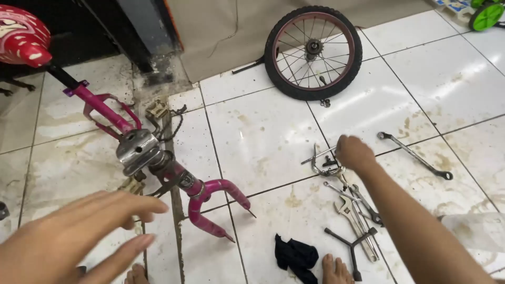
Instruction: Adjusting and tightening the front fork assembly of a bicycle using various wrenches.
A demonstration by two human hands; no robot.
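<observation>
On stained white floor tiles [263, 142] our right hand [353, 152] reaches into the pile of wrenches [357, 208], its fingers hidden, so its grip is unclear. Our left hand [79, 236], blurred and cut off, hangs open and empty near the pink bicycle frame [173, 173]. Bare tile separates them.

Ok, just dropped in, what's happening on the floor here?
A person sits over a stripped pink bicycle frame lying on the tiled floor. Their right hand reaches into a pile of wrenches, while the open left hand hovers near the frame. A detached wheel leans against the wall, and a black rag lies nearby.
</observation>
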